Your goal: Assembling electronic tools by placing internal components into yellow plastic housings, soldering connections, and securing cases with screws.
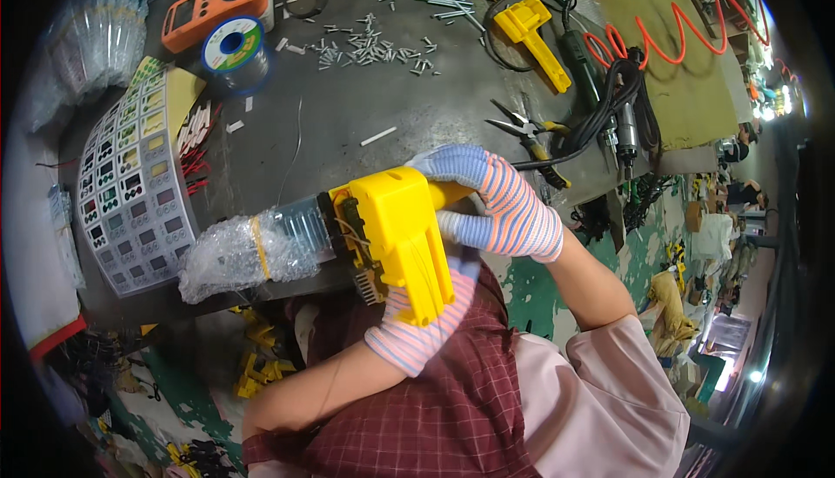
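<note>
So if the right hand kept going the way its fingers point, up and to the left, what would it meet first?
Probably nothing: the right hand already grips the yellow tool housing, and beyond its fingertips lies bare dark workbench. The nearest thing that way is a small white tube, though depth is unclear.

The yellow tool (402, 226) is smooth, shiny plastic. Its clear barrel (300, 227) is plastic too, with soft bubble wrap (228, 259) around it. Both hands, left (419, 326) and right (500, 204), wear knit cloth gloves. The counter (417, 113) looks dull, grey and matt.
</note>
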`<state>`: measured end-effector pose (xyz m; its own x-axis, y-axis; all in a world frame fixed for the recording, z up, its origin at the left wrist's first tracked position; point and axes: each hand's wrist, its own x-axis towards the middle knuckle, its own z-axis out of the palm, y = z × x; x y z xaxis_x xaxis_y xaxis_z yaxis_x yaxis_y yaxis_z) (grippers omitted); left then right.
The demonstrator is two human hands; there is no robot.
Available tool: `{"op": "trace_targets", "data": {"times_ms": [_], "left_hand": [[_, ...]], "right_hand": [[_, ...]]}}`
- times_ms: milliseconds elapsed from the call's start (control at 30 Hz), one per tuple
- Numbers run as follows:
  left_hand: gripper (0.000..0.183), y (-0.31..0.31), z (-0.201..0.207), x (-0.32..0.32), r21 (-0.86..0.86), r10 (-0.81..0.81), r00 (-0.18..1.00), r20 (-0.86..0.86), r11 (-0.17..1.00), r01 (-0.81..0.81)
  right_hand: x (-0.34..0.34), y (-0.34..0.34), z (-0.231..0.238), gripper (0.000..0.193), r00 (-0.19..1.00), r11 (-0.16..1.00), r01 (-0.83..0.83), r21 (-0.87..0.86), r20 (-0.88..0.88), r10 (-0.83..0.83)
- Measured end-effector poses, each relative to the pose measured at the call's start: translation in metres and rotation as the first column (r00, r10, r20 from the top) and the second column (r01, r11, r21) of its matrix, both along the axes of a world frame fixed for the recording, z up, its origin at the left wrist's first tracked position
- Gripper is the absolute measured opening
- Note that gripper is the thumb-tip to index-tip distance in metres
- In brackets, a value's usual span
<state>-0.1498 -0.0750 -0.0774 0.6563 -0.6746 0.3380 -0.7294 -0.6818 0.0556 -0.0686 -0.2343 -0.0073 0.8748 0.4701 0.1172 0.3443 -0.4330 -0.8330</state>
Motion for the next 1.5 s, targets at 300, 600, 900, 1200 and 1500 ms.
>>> {"op": "trace_targets", "data": {"times_ms": [300,600,900,1200,1500], "left_hand": [[0.034,0.123,0.062,0.005,-0.261,-0.272,0.957,-0.102,0.935,0.238],[0.047,0.116,0.026,0.051,-0.367,0.112,0.993,-0.046,0.922,-0.121],[0.059,0.110,0.031,0.049,-0.296,0.130,0.989,0.072,0.950,-0.103],[0.064,0.118,0.020,0.037,-0.319,0.189,0.981,0.033,0.932,-0.169],[0.050,0.113,0.009,0.029,-0.391,0.179,0.980,-0.091,0.898,-0.200]], "right_hand": [[0.002,0.009,-0.009,0.056,0.942,0.976,0.000,-0.219,0.328,0.074],[0.022,0.013,-0.003,0.046,0.937,0.956,0.067,-0.285,0.347,0.038],[0.021,0.012,-0.005,0.044,0.914,0.937,0.073,-0.341,0.398,0.073],[0.033,0.097,0.072,0.050,0.872,0.982,0.064,0.176,0.469,-0.141],[0.003,0.139,0.069,0.081,0.780,1.000,-0.023,0.014,0.625,0.009]]}}
